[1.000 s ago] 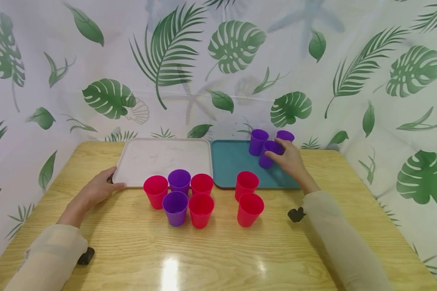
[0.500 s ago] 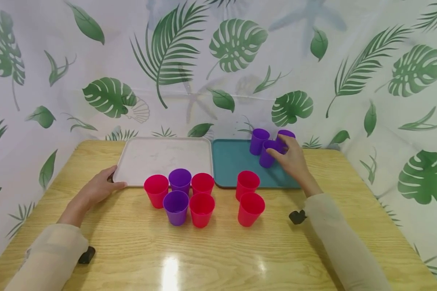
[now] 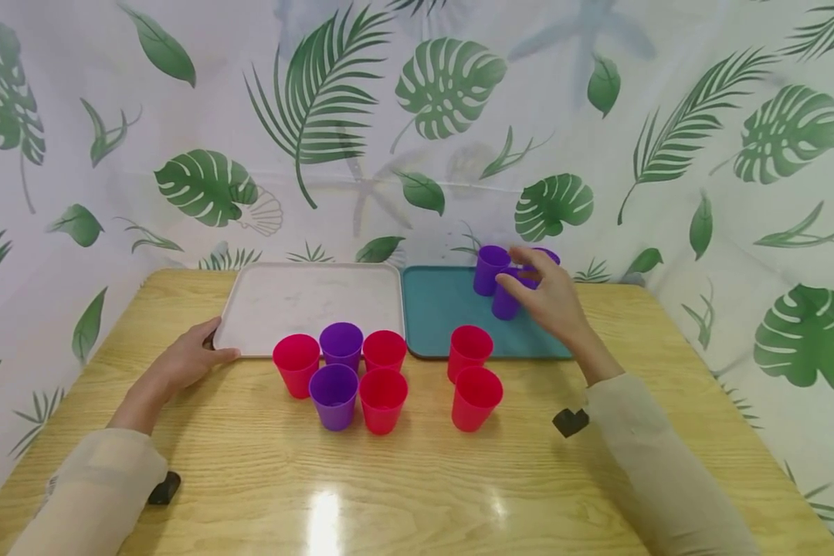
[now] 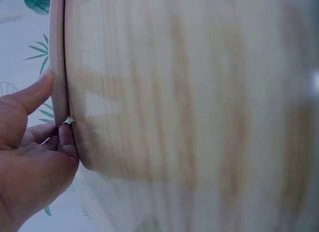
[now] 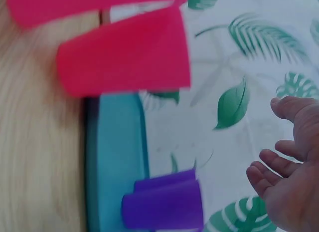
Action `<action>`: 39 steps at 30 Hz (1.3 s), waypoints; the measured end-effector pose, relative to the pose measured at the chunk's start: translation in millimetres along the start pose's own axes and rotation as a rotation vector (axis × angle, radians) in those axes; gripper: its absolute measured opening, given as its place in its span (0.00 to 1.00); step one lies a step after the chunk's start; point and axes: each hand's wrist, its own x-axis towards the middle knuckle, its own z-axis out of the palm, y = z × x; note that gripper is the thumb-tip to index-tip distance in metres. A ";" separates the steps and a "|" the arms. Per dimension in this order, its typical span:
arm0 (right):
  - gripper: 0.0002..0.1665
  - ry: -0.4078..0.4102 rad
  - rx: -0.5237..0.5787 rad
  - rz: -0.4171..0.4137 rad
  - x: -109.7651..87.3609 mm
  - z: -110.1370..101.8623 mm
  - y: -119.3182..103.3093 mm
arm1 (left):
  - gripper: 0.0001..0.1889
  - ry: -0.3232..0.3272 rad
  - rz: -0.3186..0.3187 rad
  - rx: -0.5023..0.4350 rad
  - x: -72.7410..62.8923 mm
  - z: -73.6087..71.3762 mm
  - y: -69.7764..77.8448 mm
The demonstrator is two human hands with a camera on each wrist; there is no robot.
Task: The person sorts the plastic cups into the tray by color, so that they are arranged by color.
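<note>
My left hand (image 3: 188, 359) holds the near left corner of a white tray (image 3: 271, 309). In the left wrist view its thumb lies against the rim and its fingers curl at the corner. On the right, a teal tray (image 3: 434, 309) carries three upright purple cups: the front cup (image 3: 506, 305), a back left cup (image 3: 489, 272) and a back right cup (image 3: 546, 255). My right hand (image 3: 556, 301) hovers over the front and back right cups, partly hiding both. The right wrist view shows that hand (image 5: 299, 167) with fingers spread and nothing in them, apart from the purple cups (image 5: 164, 207).
In front of the white tray stands a cluster of red and purple cups, with a red cup (image 3: 383, 401) and a purple cup (image 3: 334, 398) nearest me. Two more red cups (image 3: 476, 400) stand before the teal tray. A leaf-patterned cloth (image 3: 361, 100) hangs behind the table (image 3: 264, 479).
My right hand has let go of the front purple cup and lifted slightly, its thumb now above the rim. The left hand and the other cups have stayed put.
</note>
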 end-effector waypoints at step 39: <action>0.32 -0.405 0.112 -0.154 -22.2 84.7 -110.7 | 0.47 -0.006 0.012 0.010 -1.2 -1.1 4.8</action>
